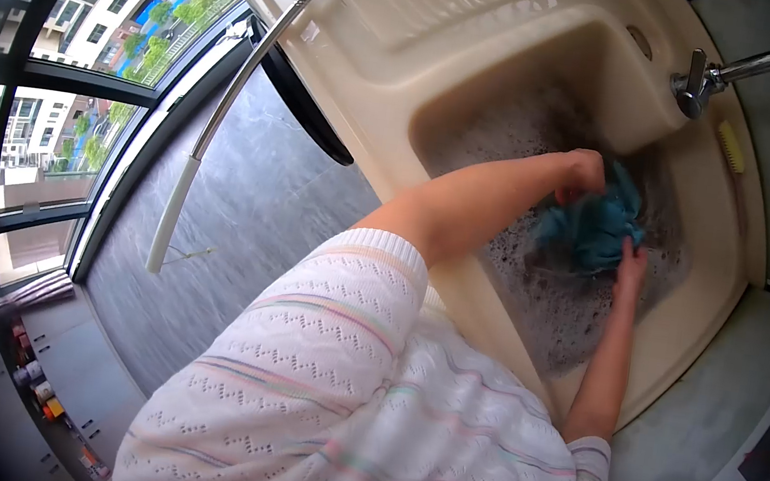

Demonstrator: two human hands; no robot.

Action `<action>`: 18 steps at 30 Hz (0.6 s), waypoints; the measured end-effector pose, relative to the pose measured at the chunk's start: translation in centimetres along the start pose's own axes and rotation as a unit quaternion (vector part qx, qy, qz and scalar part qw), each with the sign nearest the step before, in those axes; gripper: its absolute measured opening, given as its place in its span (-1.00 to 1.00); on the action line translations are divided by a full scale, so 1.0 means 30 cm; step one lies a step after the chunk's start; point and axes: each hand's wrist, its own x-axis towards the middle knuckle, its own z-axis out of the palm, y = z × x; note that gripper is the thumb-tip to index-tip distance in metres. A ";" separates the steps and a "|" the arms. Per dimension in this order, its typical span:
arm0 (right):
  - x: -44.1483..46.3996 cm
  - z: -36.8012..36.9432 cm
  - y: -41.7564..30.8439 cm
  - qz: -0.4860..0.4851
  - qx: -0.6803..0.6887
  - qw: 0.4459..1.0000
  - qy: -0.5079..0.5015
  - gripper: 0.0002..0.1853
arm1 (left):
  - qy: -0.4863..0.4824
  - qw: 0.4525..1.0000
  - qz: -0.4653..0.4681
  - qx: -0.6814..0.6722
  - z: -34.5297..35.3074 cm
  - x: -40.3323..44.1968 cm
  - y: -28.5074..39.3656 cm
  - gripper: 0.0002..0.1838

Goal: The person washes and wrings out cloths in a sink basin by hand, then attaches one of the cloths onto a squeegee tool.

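Observation:
A wet teal cloth garment [591,227] lies bunched in murky, sudsy water [532,309] in the basin of a beige laundry sink [484,297]. My left hand [582,174] is closed at the cloth's upper side, its fingers curled and partly hidden. At the lower right edge of the cloth, my right hand [632,269] pinches a fold of it. Part of the fabric is below the water surface, so its full shape is hidden.
A chrome tap [697,87] stands at the sink's upper right, with a yellow scrub brush [731,148] on the rim nearby. The ribbed washboard [436,4] is moulded into the sink's top. A metal pole with a pale handle [173,213] leans at the left, near windows.

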 end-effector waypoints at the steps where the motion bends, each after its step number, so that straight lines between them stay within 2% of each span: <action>1: 0.022 -0.018 -0.001 0.052 0.058 0.995 0.055 -0.72 | -0.016 0.999 -0.027 -0.027 0.010 0.004 -0.007 -0.53; 2: 0.036 -0.028 -0.021 0.101 0.116 0.982 0.110 -0.74 | -0.032 0.997 -0.052 -0.054 0.015 -0.014 0.003 -0.50; 4: 0.001 0.064 -0.163 0.022 0.076 0.997 -0.006 -0.77 | -0.033 0.986 -0.087 -0.135 0.033 -0.071 0.033 -0.41; 5: -0.052 0.114 -0.269 -0.031 0.126 0.991 -0.044 -0.80 | -0.024 0.977 -0.098 -0.187 0.047 -0.127 0.045 -0.36; 6: -0.113 0.167 -0.392 -0.124 0.148 0.981 -0.027 -0.82 | -0.021 0.966 -0.108 -0.235 0.070 -0.159 0.058 -0.31; 7: -0.187 0.191 -0.516 -0.179 0.141 0.973 -0.038 -0.83 | -0.090 0.954 -0.139 -0.250 0.060 -0.120 0.049 -0.21; 8: -0.245 0.210 -0.596 -0.214 0.154 0.963 -0.049 -0.85 | -0.120 0.963 -0.034 -0.237 0.058 -0.154 0.041 -0.23; 9: -0.280 0.236 -0.639 -0.214 0.168 0.961 -0.053 -0.87 | -0.161 0.958 0.060 -0.228 0.060 -0.160 0.019 -0.38; 11: -0.305 0.319 -0.648 -0.366 0.005 0.931 -0.003 -0.83 | -0.097 0.945 0.052 -0.307 0.057 -0.109 -0.009 -0.55; 13: -0.223 0.368 -0.556 -0.449 -0.133 0.879 0.087 -0.77 | -0.014 0.921 0.044 -0.386 0.018 -0.049 -0.020 -0.72; 15: -0.030 0.318 -0.392 -0.200 -0.235 0.941 0.140 -0.70 | 0.084 0.879 0.029 -0.468 0.010 -0.015 -0.012 -0.88; 17: 0.057 0.222 -0.219 -0.120 -0.296 0.945 0.071 -0.67 | 0.195 0.928 0.003 -0.318 0.022 -0.029 0.050 -0.80; 18: 0.094 0.192 -0.185 -0.123 -0.296 0.943 0.082 -0.66 | 0.189 0.939 0.029 -0.287 0.010 -0.023 0.062 -0.77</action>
